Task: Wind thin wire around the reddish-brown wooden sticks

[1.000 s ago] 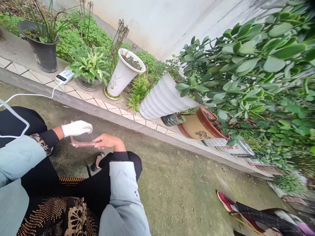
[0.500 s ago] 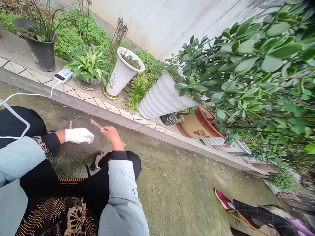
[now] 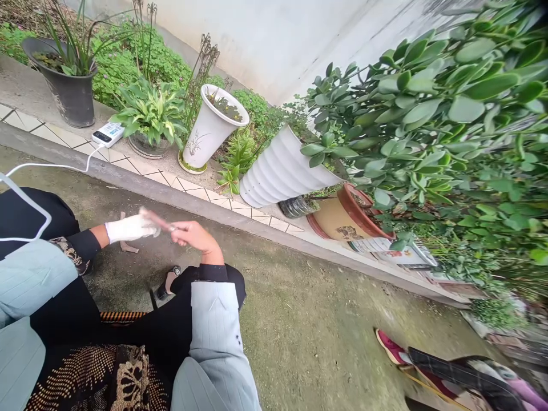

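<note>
Stick (image 3: 154, 220), blurred, pinched in right hand (image 3: 194, 235); now overlaps gloved left hand (image 3: 128, 228), earlier gap closed; both apparently work one piece. Left grip: impossible to make out.

Flowerpots (image 3: 280, 171), white device (image 3: 108, 135) on tiled ledge (image 3: 143, 165)

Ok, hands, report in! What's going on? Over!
Bare right hand: gripping slender reddish-brown stick-like piece, motion-blurred. White-gloved left hand: right beside it, grip unclear. Below: another brown piece, partly hidden, on greenish-grey ground.
</note>
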A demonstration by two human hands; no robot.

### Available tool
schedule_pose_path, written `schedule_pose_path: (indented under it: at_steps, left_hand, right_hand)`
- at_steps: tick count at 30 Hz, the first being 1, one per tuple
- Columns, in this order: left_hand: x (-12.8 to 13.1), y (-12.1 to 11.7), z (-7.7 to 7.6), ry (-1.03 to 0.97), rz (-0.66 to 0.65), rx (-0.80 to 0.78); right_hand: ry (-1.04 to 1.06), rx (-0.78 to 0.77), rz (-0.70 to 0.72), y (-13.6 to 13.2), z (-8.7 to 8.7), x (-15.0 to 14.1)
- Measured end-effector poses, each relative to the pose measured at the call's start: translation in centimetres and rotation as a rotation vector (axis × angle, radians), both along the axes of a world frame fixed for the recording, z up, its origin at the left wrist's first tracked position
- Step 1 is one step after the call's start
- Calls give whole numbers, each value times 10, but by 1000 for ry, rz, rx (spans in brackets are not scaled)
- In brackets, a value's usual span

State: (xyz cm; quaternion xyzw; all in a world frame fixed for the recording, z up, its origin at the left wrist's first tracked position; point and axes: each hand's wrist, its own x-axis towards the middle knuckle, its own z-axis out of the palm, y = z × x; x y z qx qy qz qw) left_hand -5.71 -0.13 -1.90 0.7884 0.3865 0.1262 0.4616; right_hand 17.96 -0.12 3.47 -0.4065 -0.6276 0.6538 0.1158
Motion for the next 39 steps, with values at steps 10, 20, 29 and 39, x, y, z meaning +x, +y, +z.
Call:
schedule_pose_path:
  at_steps: [10,20,29,39]
  left_hand:
    - [11,-8,4,-92,-222,6]
    - [-2,0,21,186,-158,185]
    - [-1,6,1,8,-41,-34]
    - [19,-12,-23,-54,-118,-20]
  right_hand:
    - [-690,349,-324,11,-22,-7]
    - [-648,-36,470,1,-31,-30]
    - [-158,-81,380,1,-4,1]
    - [-451,206,-111,2,-16,-7]
